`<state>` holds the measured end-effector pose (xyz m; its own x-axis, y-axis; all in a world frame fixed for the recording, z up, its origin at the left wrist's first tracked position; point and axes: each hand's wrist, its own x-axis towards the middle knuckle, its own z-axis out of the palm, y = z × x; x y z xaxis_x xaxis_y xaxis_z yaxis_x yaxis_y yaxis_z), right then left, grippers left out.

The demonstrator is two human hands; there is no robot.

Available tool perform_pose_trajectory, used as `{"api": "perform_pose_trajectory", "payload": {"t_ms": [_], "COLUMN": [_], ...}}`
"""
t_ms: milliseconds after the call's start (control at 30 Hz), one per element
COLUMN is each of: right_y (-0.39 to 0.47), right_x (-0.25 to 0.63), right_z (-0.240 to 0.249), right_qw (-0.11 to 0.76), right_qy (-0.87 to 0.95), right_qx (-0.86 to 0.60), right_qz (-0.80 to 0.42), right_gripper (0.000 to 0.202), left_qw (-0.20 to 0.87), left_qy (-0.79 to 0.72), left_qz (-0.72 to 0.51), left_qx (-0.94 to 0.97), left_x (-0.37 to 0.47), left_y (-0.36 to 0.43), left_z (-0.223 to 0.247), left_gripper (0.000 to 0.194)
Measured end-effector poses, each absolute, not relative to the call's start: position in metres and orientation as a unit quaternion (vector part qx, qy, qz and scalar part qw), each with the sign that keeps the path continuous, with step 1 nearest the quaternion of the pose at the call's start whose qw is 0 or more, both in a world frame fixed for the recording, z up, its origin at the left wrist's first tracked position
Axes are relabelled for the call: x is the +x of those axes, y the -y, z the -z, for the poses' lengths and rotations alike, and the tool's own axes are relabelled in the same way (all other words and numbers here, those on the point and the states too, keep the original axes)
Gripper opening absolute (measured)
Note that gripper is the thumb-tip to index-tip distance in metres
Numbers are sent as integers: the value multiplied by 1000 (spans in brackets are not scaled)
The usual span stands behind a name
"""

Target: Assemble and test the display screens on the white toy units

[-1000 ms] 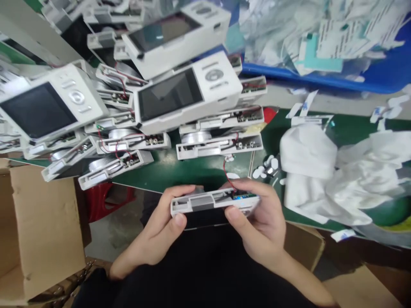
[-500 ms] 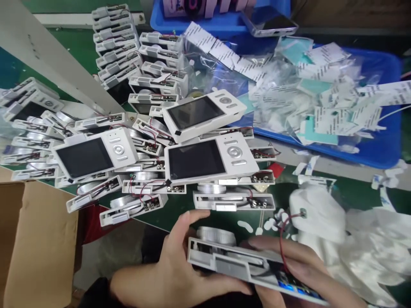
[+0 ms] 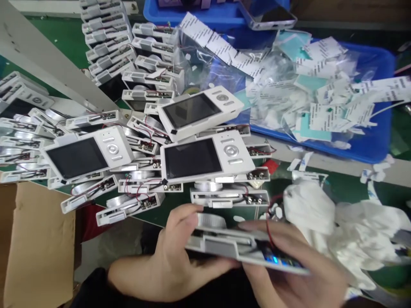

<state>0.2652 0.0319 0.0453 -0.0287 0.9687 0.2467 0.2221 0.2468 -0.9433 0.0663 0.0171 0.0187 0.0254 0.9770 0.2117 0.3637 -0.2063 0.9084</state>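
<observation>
Between my two hands is a white camera body (image 3: 221,248), seen edge-on, with its open side showing wires, a circuit board and a small blue light. A silver lens ring (image 3: 211,220) stands out from its far face. My left hand (image 3: 180,252) grips the left end, its index finger beside the ring and its thumb underneath. Around the right end my right hand (image 3: 295,261) is wrapped, slightly blurred. A red wire (image 3: 268,222) loops up from the board near the right fingers.
Beyond my hands lie three camera bodies with screens up (image 3: 194,160), amid stacks of open ones (image 3: 105,38). A blue tray (image 3: 369,149) holds film and label scraps. White cloth (image 3: 308,207) is at the right, a cardboard box (image 3: 41,244) at the lower left.
The held camera body has shifted left and slightly up with both hands, and sits more level. My left index finger has curled in toward the lens ring. The whole view has shifted slightly.
</observation>
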Motion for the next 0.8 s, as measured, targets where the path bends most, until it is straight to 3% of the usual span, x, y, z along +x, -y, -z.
{"api": "perform_pose_trajectory", "payload": {"t_ms": [67, 267, 500, 633, 800], "right_y": [-36, -26, -13, 4, 11], "right_x": [261, 257, 266, 273, 273], "right_z": [-44, -51, -55, -38, -9], "right_qw": [504, 451, 421, 397, 420], "right_qy": [615, 574, 593, 583, 592], "right_qx": [-493, -547, -530, -563, -585], "right_qz": [-352, -410, -435, -431, -363], "right_gripper": [66, 47, 40, 52, 89], "left_qw": [290, 568, 653, 730, 605], "left_qy": [-515, -459, -421, -408, -461], "left_qz": [-442, -357, -247, -266, -325], "left_qx": [675, 583, 579, 480, 562], "left_x": [66, 50, 23, 27, 37], "left_y": [-28, -24, -25, -20, -10], "left_z": [-35, -55, -62, -58, -55], "left_gripper": [103, 76, 71, 63, 63]}}
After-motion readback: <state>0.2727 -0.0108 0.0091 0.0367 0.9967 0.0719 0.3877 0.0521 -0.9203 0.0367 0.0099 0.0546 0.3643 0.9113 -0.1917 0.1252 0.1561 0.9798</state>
